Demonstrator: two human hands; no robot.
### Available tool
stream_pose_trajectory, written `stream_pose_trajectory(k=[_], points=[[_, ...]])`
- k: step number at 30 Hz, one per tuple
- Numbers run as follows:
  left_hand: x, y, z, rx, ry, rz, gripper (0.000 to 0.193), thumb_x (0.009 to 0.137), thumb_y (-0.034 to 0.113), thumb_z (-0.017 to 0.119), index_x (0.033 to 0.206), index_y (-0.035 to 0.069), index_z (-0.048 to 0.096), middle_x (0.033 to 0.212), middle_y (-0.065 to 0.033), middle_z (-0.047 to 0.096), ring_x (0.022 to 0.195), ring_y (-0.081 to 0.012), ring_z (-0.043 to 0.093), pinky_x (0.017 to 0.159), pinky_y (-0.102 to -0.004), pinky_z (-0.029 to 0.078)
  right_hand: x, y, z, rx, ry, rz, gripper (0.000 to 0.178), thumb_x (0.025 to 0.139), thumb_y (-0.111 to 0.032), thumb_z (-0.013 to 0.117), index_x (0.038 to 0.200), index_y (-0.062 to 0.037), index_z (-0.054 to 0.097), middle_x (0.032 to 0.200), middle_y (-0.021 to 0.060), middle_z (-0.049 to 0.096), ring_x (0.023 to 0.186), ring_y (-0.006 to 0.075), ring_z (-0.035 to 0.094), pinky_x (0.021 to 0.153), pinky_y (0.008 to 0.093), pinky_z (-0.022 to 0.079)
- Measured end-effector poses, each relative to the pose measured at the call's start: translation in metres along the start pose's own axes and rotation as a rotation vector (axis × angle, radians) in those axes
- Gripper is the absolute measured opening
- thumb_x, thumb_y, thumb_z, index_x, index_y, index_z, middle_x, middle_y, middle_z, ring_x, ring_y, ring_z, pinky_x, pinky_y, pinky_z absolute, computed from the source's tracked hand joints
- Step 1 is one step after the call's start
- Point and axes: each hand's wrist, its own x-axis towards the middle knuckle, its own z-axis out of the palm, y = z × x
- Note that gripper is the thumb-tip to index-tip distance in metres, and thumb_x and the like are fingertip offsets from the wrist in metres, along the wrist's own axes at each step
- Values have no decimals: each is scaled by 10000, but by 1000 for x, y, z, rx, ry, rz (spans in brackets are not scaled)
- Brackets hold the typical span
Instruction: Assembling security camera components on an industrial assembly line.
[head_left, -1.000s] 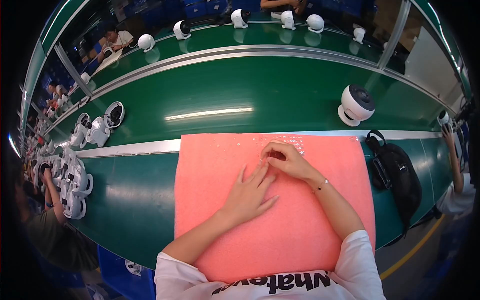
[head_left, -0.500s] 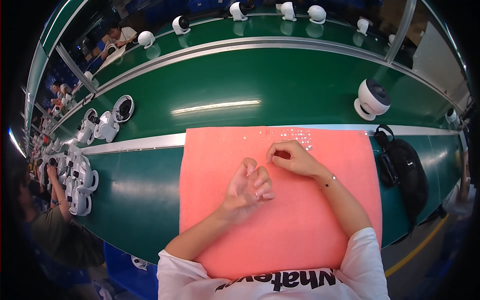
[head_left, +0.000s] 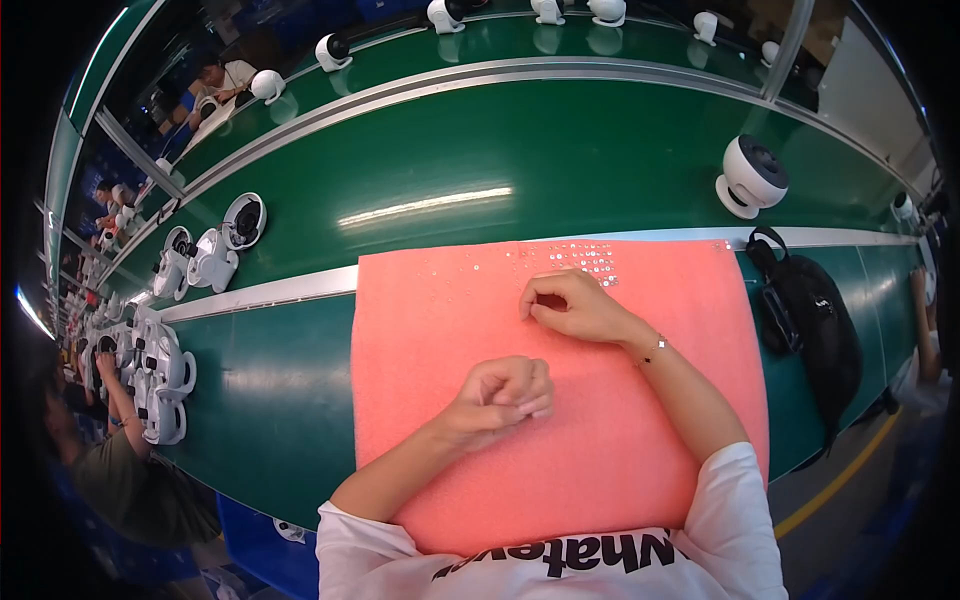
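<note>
A pink foam mat (head_left: 620, 420) lies on the green bench before me, with small shiny round pieces (head_left: 583, 256) near its far edge. Some of these sit in close rows; others are scattered to the left. My right hand (head_left: 578, 306) is at the mat just on the near side of the rows, fingers curled in toward the thumb. Nearer to me and to its left, my left hand (head_left: 500, 397) is closed above the mat, fingers folded over the thumb. Whatever either hand may hold is too small or hidden to make out.
A white, black-faced camera unit (head_left: 752, 177) stands beyond the mat at right. Beside the mat lies a black bag (head_left: 815, 325). White housings (head_left: 212, 258) and more open shells (head_left: 160, 375) are grouped at left, where a co-worker's arm (head_left: 122, 405) reaches in.
My left hand has closed from loosely spread fingers and turned over, staying near the same spot. My right hand keeps its curled shape near the rows. The whole view has shifted slightly.
</note>
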Motion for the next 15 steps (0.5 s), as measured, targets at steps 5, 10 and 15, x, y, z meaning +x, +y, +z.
stream_pose_trajectory(k=[5, 10, 15], points=[[6, -14, -6, 1237, -207, -177, 121, 646, 26, 564, 725, 56, 477, 729, -68, 460, 681, -189, 500, 611, -312, 419, 2, -4, 5, -295, 16, -114, 88, 714, -31, 509, 732, -70, 585, 729, 26, 592, 621, 185, 521, 625, 314, 380], [0, -28, -9, 1527, -220, 151, 128, 664, 41, 565, 777, 52, 506, 760, -75, 493, 705, -253, 532, 620, -363, 453, 3, -2, 11, -307, 65, -178, 87, 704, -27, 507, 717, -85, 572, 710, 12, 581, 609, 188, 508, 630, 318, 353], [-1, -18, -7, 1335, -201, 63, 164, 693, 22, 535, 856, 38, 527, 726, -92, 496, 671, -252, 525, 615, -367, 446, 1, -8, 12, -283, 68, -173, 92, 703, -15, 505, 720, -79, 570, 711, 18, 578, 622, 191, 514, 641, 324, 348]])
